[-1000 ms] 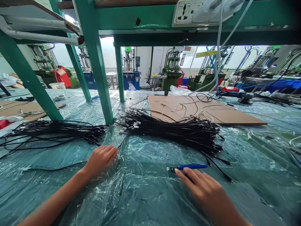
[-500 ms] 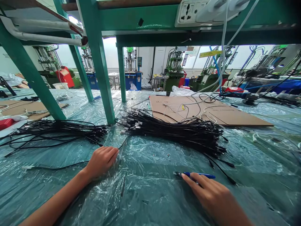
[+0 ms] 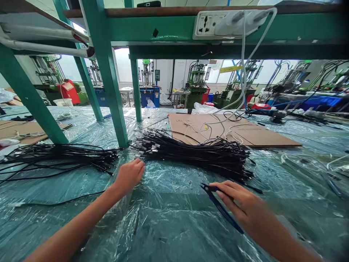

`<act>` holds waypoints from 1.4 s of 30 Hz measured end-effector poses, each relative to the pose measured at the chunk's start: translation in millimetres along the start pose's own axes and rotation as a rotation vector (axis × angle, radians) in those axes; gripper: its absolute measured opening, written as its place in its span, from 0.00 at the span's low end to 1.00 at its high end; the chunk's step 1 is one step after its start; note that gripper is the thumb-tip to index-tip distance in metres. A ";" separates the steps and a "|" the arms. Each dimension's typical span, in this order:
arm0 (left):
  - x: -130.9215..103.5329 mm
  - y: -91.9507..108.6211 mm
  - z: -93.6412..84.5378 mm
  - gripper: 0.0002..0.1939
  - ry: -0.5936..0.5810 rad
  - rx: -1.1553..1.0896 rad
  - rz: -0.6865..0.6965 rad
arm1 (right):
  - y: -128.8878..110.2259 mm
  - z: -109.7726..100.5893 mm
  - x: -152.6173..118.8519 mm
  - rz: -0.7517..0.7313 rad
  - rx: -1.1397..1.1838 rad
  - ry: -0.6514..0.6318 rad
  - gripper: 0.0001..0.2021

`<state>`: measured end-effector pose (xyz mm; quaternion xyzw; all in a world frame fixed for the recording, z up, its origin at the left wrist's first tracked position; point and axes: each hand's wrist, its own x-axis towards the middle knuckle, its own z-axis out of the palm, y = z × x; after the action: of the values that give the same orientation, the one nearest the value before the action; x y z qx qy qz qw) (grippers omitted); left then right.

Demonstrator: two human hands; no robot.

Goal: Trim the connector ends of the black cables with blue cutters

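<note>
My left hand (image 3: 130, 176) is closed, its fingers bent down beside the connector end of a large bundle of black cables (image 3: 196, 154). Whatever those fingers hold is hidden from me. A single black cable (image 3: 62, 201) with a pale connector at its far left runs along the plastic up to my left forearm, where I lose sight of it. In my right hand (image 3: 242, 203) is a pair of blue-handled nippers (image 3: 225, 213), their dark jaws pointing left and their handles slanting down toward me. They are right of my left hand and in front of the bundle.
Clear plastic film (image 3: 163, 225) covers the table. A second pile of black cables (image 3: 62, 158) lies at left, beside green frame posts (image 3: 117, 98). Flat cardboard (image 3: 261, 134) lies behind the bundle. White cords hang from a power strip (image 3: 207, 25) above; machines stand beyond.
My left hand has moved right and away from me, nearer the bundle's connectors. My right hand has picked the nippers up off the table, and their handles now swing down toward me.
</note>
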<state>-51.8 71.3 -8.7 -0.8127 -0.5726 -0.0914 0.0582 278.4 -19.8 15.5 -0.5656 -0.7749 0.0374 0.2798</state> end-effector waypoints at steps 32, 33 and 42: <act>-17.7 66.4 -16.7 0.14 -0.098 -1.142 -0.262 | -20.4 49.2 10.8 0.294 0.878 -0.102 0.20; -25.5 70.0 -17.7 0.15 -0.138 -1.202 -0.275 | -21.5 50.6 8.2 0.290 0.820 -0.082 0.19; -49.3 78.7 -22.2 0.21 -0.386 -1.547 -0.410 | -27.9 57.2 -4.4 -0.144 0.175 0.187 0.16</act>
<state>4.3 -5.1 3.1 -0.5039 -0.4847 -0.3275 -0.6355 228.2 -19.0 -23.8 -0.4830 -0.7777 0.0317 0.4011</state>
